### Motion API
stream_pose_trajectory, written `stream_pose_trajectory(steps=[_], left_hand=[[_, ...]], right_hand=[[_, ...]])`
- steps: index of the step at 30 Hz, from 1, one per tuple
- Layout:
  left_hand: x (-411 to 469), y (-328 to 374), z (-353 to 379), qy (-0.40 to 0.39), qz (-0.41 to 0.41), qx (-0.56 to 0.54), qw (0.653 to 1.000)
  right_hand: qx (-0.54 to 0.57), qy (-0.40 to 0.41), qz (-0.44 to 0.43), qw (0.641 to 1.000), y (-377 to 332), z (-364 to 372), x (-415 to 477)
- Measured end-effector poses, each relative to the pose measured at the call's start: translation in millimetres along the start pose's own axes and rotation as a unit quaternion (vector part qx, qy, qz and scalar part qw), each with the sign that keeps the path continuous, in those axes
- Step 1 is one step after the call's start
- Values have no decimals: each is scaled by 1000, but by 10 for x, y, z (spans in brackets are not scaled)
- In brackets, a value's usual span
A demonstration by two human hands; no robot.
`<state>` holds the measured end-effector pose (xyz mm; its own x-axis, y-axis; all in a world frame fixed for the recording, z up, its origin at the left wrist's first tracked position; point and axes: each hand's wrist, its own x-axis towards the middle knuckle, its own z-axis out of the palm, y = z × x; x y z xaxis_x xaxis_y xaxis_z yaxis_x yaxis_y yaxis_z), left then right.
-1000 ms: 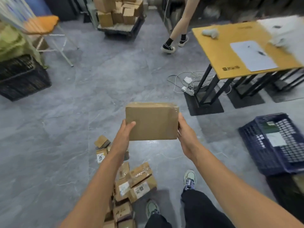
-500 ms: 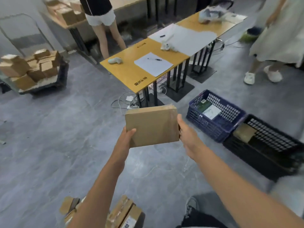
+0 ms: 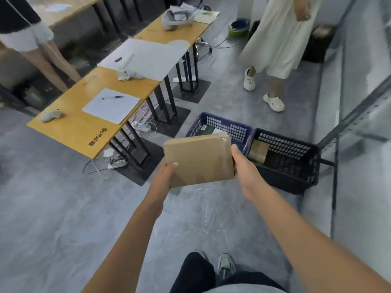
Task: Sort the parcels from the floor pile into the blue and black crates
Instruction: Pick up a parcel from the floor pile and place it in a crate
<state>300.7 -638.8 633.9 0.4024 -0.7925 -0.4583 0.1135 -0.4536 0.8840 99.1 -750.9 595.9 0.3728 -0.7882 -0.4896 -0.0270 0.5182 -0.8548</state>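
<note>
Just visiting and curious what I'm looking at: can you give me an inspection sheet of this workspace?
Surface: grey marbled floor.
Job's things: brown parcel held before the blue crate and black crate, both holding items.
Clutter: paper sheet and pen on yellow table.
Grippers: left hand and right hand grip the parcel's opposite edges.
Cables: power strip and loose wires under the table.
Surroundings: person in white skirt, another person at left, metal shelf frame at right.

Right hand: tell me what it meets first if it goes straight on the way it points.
Beyond the parcel it holds, the right hand would likely meet the blue crate first; depth is unclear, so it might pass over the rim.
</note>
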Motion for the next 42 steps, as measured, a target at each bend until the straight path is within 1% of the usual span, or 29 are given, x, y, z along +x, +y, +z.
stream_pose_trajectory(steps=[5, 9, 14, 17, 20, 23, 28, 34, 37, 39, 42], left_hand=[[583, 192, 511, -61, -14, 33, 998], [1160, 326, 873, -109, -24, 49, 992], [2027, 442, 1230, -158, -64, 62, 983], [2446, 521, 1422, -188, -87, 72, 976], [2765, 658, 1656, -219, -101, 94, 966], [3005, 760, 1939, -246, -116, 110, 956], [3353, 790, 2537, -250, -137, 122, 951], [3696, 570, 3457, -233, -165, 118, 951], [3879, 381, 4049, -211, -207, 101, 950], [3991, 218, 4432, -198, -249, 72, 945], [4159, -40, 4955, -181, -300, 36, 936]], right_hand=[[52, 55, -1, 997, -94, -498, 270], [71, 107, -5, 992, -221, -830, 594], [73, 170, 32, 982, -411, -1082, 1156], [70, 203, 32, 976, -585, -1196, 1420], [62, 242, 60, 966, -649, -1394, 1628], [82, 268, 84, 956, -706, -1617, 1780], [72, 296, 96, 947, -873, -2093, 2081], [47, 294, 123, 947, -913, -3006, 2612], [25, 302, 137, 943, -889, -3606, 2897], [-4, 288, 151, 946, -872, -3990, 3091], [-77, 271, 152, 947, -768, -4547, 3464]])
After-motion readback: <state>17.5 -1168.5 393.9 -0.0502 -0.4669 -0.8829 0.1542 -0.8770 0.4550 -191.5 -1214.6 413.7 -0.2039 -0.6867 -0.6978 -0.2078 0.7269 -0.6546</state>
